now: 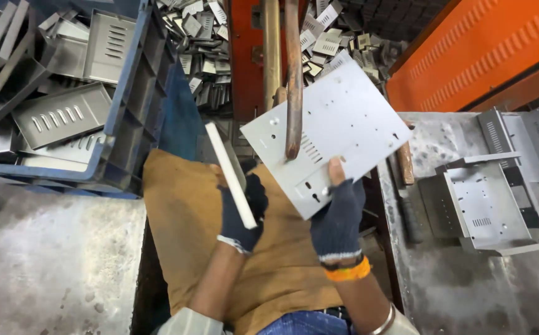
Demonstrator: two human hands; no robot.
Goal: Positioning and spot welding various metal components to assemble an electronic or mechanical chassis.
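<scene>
Your right hand (pixel 338 214), in a fingerless dark glove, pinches the lower edge of a flat grey metal plate (pixel 338 124), punched with small holes and short slots, tilted. A copper rod (pixel 293 80) crosses the plate's face. Left of the plate, your gloved left hand (pixel 241 211) clasps a narrow white strip (pixel 229 174). Further left: a blue crate (pixel 130 93) of louvred panels.

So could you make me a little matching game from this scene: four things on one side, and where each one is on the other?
Things:
1. flat plate
2. white strip
3. blue crate
4. folded panels

Places:
A. on the bench at right
B. in the left hand
C. upper left, full of vented parts
D. in the right hand, under the copper rod

Pairs: 1-D, 2-B, 3-C, 4-A
</scene>
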